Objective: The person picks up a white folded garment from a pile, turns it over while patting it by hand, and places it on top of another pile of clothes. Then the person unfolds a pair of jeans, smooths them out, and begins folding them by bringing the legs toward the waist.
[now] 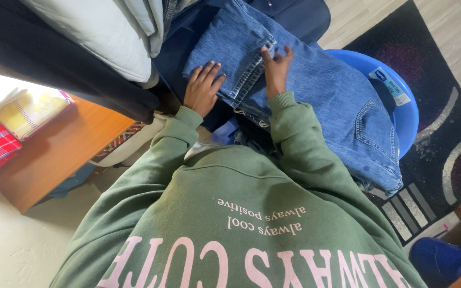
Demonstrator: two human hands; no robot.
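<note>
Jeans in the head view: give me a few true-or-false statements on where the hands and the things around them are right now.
1. Both hands rest on the jeans. True: the left hand lies flat on them and the right hand is at the hem.
2. The jeans are black. False: they are blue denim.
3. A blue basin sits under part of the jeans. True.
4. The sleeves are red. False: they are green.
5. The rug is plain white. False: it is dark with pale curved bands.
</note>
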